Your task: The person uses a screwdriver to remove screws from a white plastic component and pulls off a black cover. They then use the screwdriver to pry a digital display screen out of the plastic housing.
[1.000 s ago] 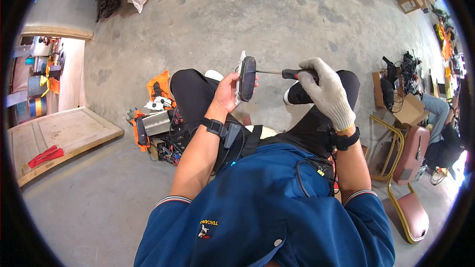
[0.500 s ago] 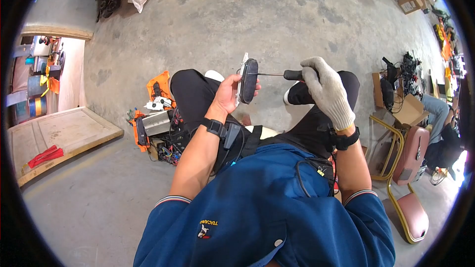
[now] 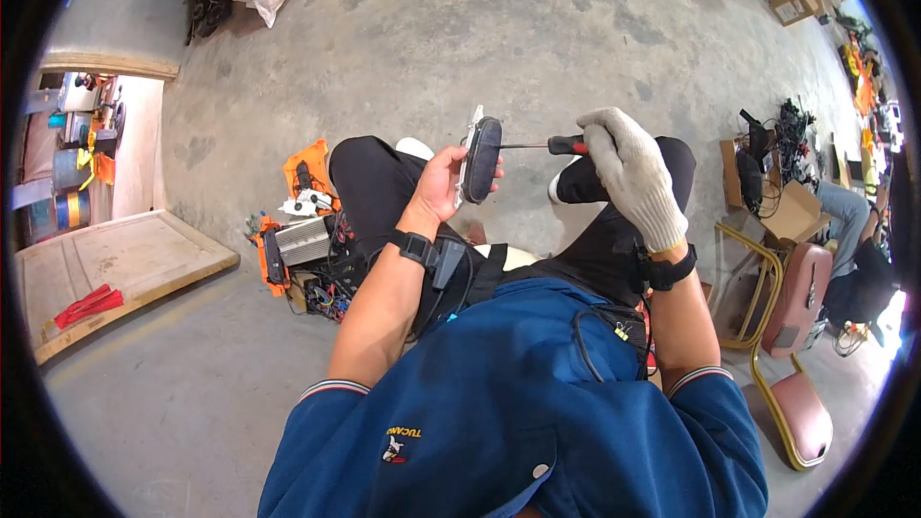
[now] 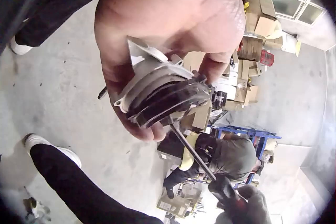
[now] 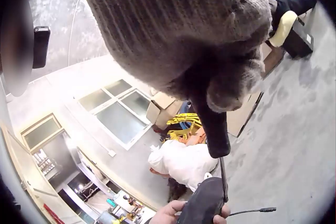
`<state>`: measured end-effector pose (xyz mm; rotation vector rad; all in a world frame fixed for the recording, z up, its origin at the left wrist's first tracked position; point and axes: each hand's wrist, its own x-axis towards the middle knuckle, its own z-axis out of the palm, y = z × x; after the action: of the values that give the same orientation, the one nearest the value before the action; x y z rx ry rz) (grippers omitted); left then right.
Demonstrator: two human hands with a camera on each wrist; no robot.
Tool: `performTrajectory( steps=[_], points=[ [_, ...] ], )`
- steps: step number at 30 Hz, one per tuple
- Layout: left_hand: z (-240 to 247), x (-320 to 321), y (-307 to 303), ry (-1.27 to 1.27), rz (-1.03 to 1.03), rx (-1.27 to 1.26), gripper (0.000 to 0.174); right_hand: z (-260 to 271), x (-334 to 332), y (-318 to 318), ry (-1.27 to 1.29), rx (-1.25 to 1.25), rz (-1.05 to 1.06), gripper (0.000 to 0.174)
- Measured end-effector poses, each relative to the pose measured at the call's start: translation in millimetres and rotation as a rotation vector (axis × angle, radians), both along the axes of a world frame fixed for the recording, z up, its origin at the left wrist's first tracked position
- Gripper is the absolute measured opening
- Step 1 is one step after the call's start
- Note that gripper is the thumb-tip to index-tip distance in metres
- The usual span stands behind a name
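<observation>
In the head view my bare left hand (image 3: 441,182) grips an oval black part with a white frame (image 3: 484,161), held on edge above the floor between the knees. My right hand (image 3: 633,177), in a knitted grey-white glove, holds a screwdriver (image 3: 564,145) by its black and red handle. Its thin shaft runs level to the black face of the part. From the left wrist, thumb and fingers wrap around the white frame, and the screwdriver shaft (image 4: 193,153) meets the dark side of the part (image 4: 168,100). The right wrist view shows gloved fingers (image 5: 228,87) curled around the handle.
A pile of electronics and cables (image 3: 307,240) lies beside the left knee. To the right stand a pink chair (image 3: 801,302) and an open cardboard box (image 3: 791,211). A wooden panel (image 3: 144,259) bears red gloves (image 3: 88,305). Another person (image 4: 231,155) bends over farther off.
The black oval part has shifted slightly downward in the head view and tilted a little. The screwdriver handle has turned in my gloved fingers, its red part hidden half a second ago and showing again.
</observation>
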<state>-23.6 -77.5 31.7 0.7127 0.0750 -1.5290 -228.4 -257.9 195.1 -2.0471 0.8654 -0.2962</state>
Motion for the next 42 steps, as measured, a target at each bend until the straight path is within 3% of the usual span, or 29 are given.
performTrajectory(
  steps=[5, 9, 11, 12, 20, 24, 27, 30, 33, 35, 39, 42],
  points=[
    [1, 0, -1, 0.005, 0.022, 0.026, 0.046, 7, -1, 4, -0.064, -0.064, 0.087, 0.029],
    [2, 0, -1, 0.015, 0.015, 0.008, 0.047, 10, 6, 10, -0.106, -0.188, 0.015, 0.028],
    [1, -1, 0, 0.012, -0.001, 0.015, 0.047, 15, 7, 8, 0.091, 0.09, -0.066, 0.027],
    [3, -1, 0, 0.023, -0.004, 0.017, 0.048, 15, 7, 7, 0.092, 0.091, -0.071, 0.027],
    [5, 0, -1, 0.025, -0.024, 0.019, 0.051, 16, 5, 6, -0.086, -0.129, 0.124, 0.025],
    [1, 3, 1, 0.071, -0.026, -0.031, 0.054, 15, 9, 11, -0.147, -0.096, 0.047, 0.026],
    [2, 2, 1, 0.061, -0.037, -0.022, 0.052, 22, 10, 11, -0.049, -0.125, -0.01, 0.024],
    [6, 2, -2, 0.03, -0.037, -0.012, 0.05, 13, 9, 1, 0.045, -0.211, 0.084, 0.023],
    [5, 1, -1, 0.028, -0.024, -0.021, 0.05, 12, 8, 2, -0.109, -0.167, 0.104, 0.021],
    [5, 1, -1, 0.008, 0.0, -0.005, 0.05, 12, 7, 3, -0.145, -0.349, 0.187, 0.021],
    [6, 0, -2, 0.002, -0.013, -0.018, 0.049, 12, 9, 11, -0.201, -0.256, 0.098, 0.02],
    [7, 0, -2, -0.009, -0.016, -0.013, 0.049, 15, 10, 10, 0.002, -0.266, 0.0, 0.023]
  ],
)
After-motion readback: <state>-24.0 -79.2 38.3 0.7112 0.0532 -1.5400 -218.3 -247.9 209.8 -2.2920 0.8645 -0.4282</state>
